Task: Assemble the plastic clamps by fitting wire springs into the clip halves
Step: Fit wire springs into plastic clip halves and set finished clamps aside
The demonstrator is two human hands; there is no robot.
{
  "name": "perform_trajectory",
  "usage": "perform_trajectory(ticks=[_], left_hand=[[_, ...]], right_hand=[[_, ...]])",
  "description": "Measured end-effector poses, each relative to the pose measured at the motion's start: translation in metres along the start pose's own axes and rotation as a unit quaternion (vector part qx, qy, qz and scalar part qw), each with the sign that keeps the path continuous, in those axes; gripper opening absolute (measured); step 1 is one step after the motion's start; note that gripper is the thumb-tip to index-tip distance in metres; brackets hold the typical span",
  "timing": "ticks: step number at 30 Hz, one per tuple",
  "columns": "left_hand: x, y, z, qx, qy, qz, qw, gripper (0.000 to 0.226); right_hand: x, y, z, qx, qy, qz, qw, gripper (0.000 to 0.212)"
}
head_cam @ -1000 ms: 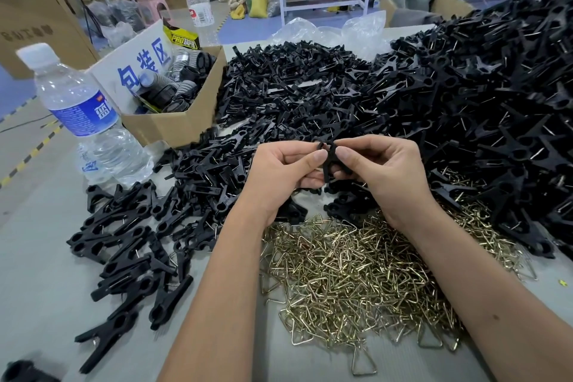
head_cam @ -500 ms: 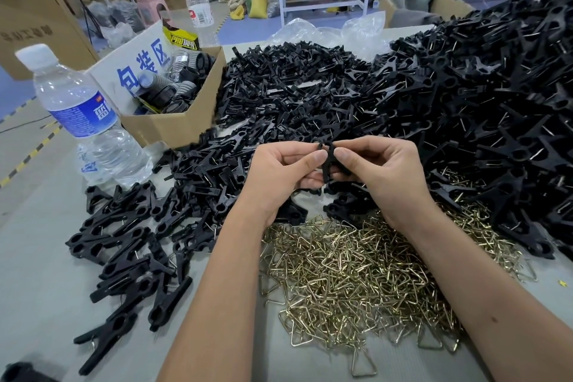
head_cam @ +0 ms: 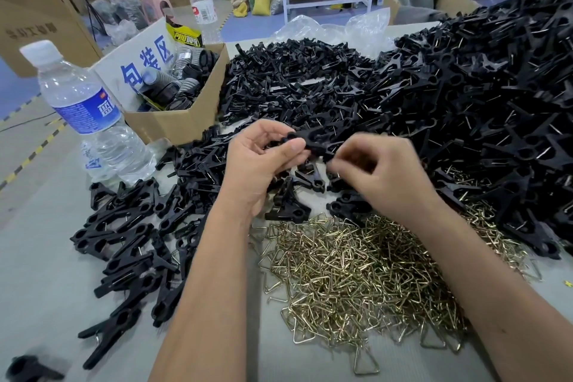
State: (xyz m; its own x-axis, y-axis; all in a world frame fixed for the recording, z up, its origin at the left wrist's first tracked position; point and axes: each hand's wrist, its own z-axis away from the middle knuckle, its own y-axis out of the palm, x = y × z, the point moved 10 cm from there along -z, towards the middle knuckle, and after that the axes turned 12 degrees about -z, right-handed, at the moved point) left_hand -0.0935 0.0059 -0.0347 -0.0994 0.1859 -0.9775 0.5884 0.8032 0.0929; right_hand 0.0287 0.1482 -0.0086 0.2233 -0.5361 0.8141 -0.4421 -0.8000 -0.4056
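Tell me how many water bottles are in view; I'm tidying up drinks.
2. One water bottle stands at the near left of the table, beside the cardboard box. The second bottle stands farther back, behind that box. Others may be hidden among the background clutter.

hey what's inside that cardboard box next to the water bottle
Inside the cardboard box: ribbed dark rolls, a yellow-and-black ProTapes package, and a white sign with blue characters. Whatever is below them is covered.

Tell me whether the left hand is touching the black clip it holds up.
Touching. The head view shows the left hand with its thumb and fingers pinched round the end of the black clip.
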Motion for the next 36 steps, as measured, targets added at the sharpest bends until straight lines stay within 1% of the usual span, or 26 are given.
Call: perform_trajectory(ticks=[1, 2, 3, 4, 5, 8, 10, 13, 15, 18, 20, 26, 27, 29, 31, 33, 35, 36], left_hand=[[0.0, -0.004, -0.001, -0.012, 0.005, 0.009, 1.0, 0.022], [0.0, -0.006, -0.001, -0.021, 0.009, 0.011, 1.0, 0.024], [0.0, -0.007, -0.001, -0.029, 0.012, 0.005, 1.0, 0.026], [0.0, -0.007, -0.001, -0.033, 0.014, -0.003, 0.999, 0.028], [0.001, -0.007, -0.001, -0.036, 0.015, -0.008, 0.999, 0.029], [0.002, -0.006, -0.001, -0.039, 0.014, -0.01, 0.999, 0.032], [0.002, -0.007, -0.002, -0.043, 0.017, -0.016, 0.999, 0.035], [0.002, -0.007, -0.002, -0.047, 0.025, -0.031, 0.998, 0.025], [0.004, -0.008, -0.002, -0.053, 0.023, -0.031, 0.998, 0.022], [0.004, -0.01, -0.002, -0.058, 0.019, -0.034, 0.998, 0.023], [0.004, -0.011, -0.002, -0.06, 0.018, -0.031, 0.998, 0.023], [0.004, -0.01, -0.001, -0.057, 0.019, -0.033, 0.998, 0.023], [0.004, -0.01, -0.001, -0.055, 0.018, -0.037, 0.998, 0.023], [0.005, -0.011, -0.001, -0.053, 0.016, -0.044, 0.997, 0.026], [0.005, -0.013, -0.002, -0.05, 0.017, -0.053, 0.997, 0.029], [0.004, -0.013, -0.002, -0.046, 0.018, -0.054, 0.997, 0.032], [0.005, -0.013, -0.002, -0.046, 0.018, -0.054, 0.997, 0.034], [0.005, -0.013, -0.002, -0.047, 0.017, -0.056, 0.997, 0.033]], right_hand=[[0.004, 0.019, 0.002, 0.084, -0.007, 0.065, 0.994, 0.007], [0.004, 0.037, 0.007, 0.162, -0.004, 0.127, 0.979, 0.012], [0.0, 0.05, 0.012, 0.221, 0.003, 0.176, 0.959, 0.02], [-0.003, 0.058, 0.016, 0.256, 0.012, 0.2, 0.946, 0.025], [-0.005, 0.061, 0.017, 0.27, 0.018, 0.203, 0.941, 0.025], [0.0, 0.06, 0.016, 0.264, 0.016, 0.147, 0.953, 0.01], [0.001, 0.054, 0.015, 0.245, 0.016, 0.103, 0.964, 0.009], [0.003, 0.047, 0.011, 0.214, 0.005, 0.097, 0.972, 0.01], [0.004, 0.047, 0.01, 0.212, 0.001, 0.105, 0.971, 0.014], [0.005, 0.051, 0.013, 0.231, 0.003, 0.111, 0.967, 0.031], [0.007, 0.053, 0.015, 0.239, 0.005, 0.099, 0.966, 0.034], [0.01, 0.058, 0.018, 0.255, -0.007, 0.069, 0.964, 0.014], [0.01, 0.056, 0.018, 0.247, -0.005, 0.057, 0.967, 0.012], [0.008, 0.045, 0.013, 0.202, 0.02, -0.004, 0.979, 0.013], [0.003, 0.03, 0.008, 0.136, 0.056, -0.106, 0.983, 0.025], [-0.007, 0.015, 0.004, 0.056, 0.094, -0.238, 0.965, 0.03], [-0.02, 0.003, 0.004, -0.024, 0.136, -0.348, 0.927, 0.023], [-0.025, -0.001, 0.005, -0.056, 0.151, -0.381, 0.911, 0.019]])
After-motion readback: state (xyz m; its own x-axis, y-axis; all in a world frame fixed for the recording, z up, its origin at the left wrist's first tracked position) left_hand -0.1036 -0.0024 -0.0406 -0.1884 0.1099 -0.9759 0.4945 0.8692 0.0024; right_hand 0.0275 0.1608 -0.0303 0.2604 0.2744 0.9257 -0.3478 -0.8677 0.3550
